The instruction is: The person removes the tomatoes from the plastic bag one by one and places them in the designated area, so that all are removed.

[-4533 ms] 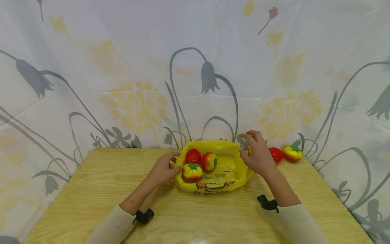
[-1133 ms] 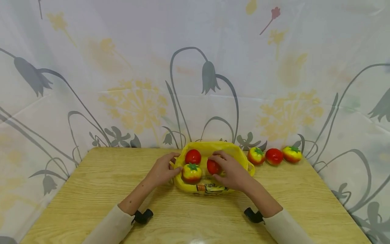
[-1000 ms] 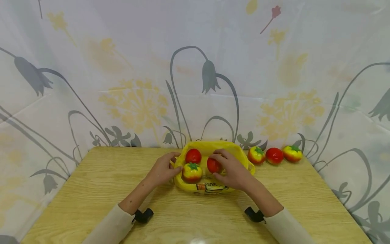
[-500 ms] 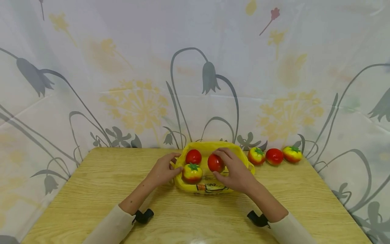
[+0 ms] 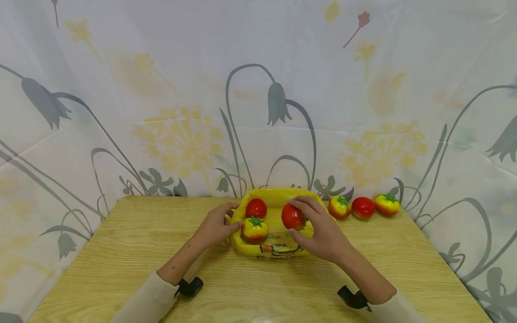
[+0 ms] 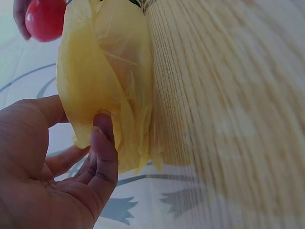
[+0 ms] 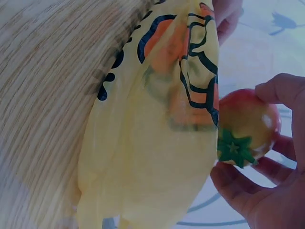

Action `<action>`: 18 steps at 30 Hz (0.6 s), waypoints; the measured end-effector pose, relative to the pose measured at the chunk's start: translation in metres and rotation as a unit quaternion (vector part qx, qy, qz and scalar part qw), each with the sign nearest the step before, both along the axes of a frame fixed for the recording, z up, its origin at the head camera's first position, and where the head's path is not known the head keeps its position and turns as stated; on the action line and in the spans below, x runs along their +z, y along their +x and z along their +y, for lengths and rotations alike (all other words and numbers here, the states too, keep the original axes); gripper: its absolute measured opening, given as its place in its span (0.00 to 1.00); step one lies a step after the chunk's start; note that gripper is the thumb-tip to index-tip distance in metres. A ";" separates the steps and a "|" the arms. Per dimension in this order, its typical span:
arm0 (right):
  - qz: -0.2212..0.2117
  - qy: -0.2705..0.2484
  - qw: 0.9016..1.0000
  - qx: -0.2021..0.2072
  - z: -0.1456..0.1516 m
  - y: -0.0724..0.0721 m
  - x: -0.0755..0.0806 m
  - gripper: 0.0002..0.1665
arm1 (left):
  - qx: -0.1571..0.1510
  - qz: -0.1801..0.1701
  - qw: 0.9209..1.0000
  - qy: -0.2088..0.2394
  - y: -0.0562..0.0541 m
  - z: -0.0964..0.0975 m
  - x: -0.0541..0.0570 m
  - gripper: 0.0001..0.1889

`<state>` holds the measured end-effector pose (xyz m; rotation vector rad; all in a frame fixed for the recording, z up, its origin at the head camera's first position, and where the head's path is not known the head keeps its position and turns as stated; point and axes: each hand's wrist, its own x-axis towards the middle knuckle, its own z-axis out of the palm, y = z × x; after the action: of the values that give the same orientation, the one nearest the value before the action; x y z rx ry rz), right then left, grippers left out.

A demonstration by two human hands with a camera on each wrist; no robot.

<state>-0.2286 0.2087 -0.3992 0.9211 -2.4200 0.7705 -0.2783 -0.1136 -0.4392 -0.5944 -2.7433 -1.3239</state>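
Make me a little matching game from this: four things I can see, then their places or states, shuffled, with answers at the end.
1. left hand
2. right hand
3. yellow bag
4. row of three fruits

A. on the table, right of the bag
B. gripping a single fruit
C. pinching the bag's edge
D. open, with two loose fruits inside

Pairs: 1-C, 2-B, 3-D, 4-A

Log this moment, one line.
left hand pinches yellow plastic bag | right hand holds toy tomato | in bag: two tomatoes | table: three tomatoes

The yellow bag (image 5: 274,194) bears dark lettering (image 5: 279,245) like "KIDS" (last letter unclear) and smaller, illegible print (image 5: 276,235).
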 end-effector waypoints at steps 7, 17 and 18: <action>0.012 -0.006 1.000 -0.009 0.012 0.006 0.004 0.39 | 0.001 0.000 1.000 -0.003 0.001 0.000 0.001 0.27; 0.015 0.005 0.999 -0.041 0.034 0.018 0.002 0.38 | -0.003 -0.002 1.000 0.003 0.001 -0.001 0.003 0.27; 0.017 0.008 0.999 -0.045 0.037 0.019 0.001 0.39 | -0.003 -0.003 1.000 0.002 0.001 -0.001 0.003 0.27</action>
<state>-0.2096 0.2454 -0.3979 0.8185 -2.4226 0.6995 -0.2773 -0.1145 -0.4362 -0.5994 -2.7442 -1.3341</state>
